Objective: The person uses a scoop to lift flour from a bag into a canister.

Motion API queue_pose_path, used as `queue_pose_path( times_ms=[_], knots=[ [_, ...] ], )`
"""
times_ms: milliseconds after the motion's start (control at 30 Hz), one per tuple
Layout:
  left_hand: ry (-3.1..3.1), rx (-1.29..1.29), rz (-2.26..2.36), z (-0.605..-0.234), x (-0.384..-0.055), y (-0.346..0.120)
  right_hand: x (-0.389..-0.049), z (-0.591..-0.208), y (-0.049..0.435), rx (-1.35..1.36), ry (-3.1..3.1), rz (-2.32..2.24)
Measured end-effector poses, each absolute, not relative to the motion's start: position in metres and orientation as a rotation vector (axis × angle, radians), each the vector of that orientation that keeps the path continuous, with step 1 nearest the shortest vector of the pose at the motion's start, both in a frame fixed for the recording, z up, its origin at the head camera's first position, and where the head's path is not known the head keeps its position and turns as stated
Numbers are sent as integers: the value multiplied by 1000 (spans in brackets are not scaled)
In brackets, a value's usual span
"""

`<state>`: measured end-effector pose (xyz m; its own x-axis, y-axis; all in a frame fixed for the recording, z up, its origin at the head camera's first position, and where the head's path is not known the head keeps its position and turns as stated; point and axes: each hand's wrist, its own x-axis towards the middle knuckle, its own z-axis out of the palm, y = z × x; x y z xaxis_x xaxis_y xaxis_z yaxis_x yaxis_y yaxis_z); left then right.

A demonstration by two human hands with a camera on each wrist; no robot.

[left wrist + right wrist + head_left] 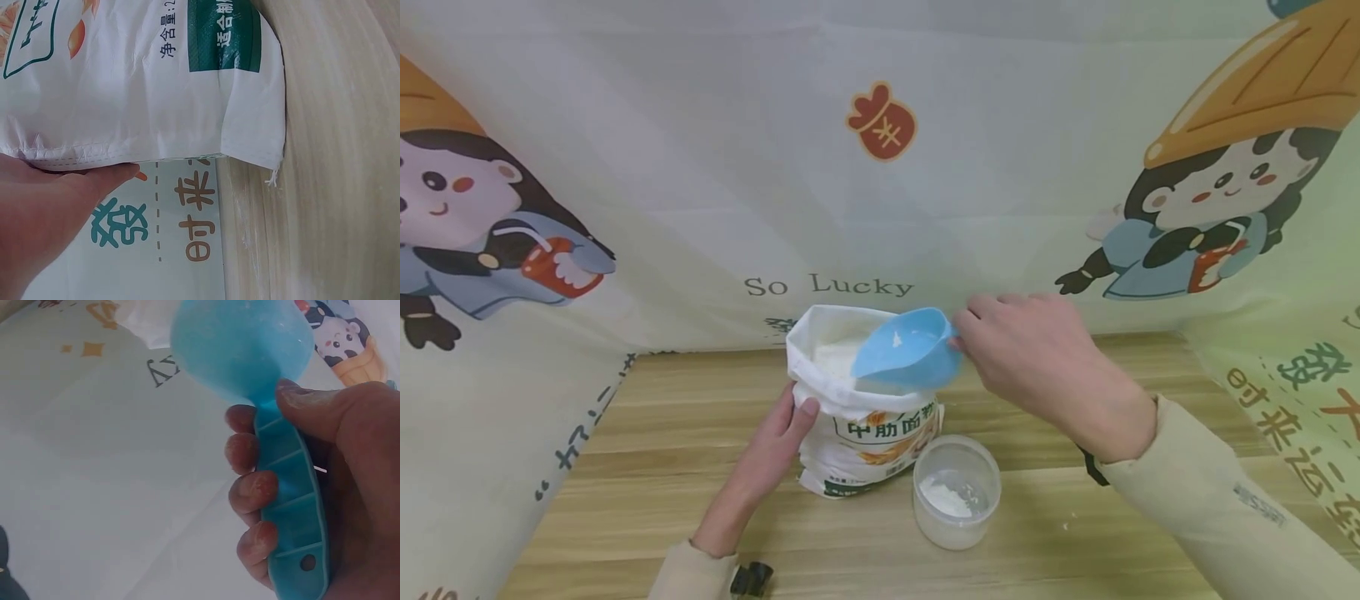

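Observation:
A white flour bag (865,442) stands upright with its top edge folded outward and white flour (835,357) inside. My left hand (778,442) grips the bag's left side below the folded rim, its thumb on the front. In the left wrist view, part of that hand (56,212) lies along the bag's side edge. My right hand (1030,362) holds a blue scoop (910,358) by its ribbed handle, fingers curled round it. The scoop's tip reaches into the bag's mouth, and a small white fleck shows in its bowl.
Right in front of the bag stands a clear round tub (957,500) with some white flour in it. White specks lie on the wooden tabletop (1075,533) to its right. A printed cloth (737,167) hangs behind and along both sides.

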<state>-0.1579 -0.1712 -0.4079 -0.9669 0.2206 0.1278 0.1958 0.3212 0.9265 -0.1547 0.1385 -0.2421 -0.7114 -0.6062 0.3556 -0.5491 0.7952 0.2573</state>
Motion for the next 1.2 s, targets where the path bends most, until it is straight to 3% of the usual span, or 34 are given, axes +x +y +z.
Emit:
queue_pose_path(
  times_ms=[1200],
  knots=[
    [2526, 412, 1781, -409, -158, -172, -164, -243, 90, 865, -2706, -450]
  ],
)
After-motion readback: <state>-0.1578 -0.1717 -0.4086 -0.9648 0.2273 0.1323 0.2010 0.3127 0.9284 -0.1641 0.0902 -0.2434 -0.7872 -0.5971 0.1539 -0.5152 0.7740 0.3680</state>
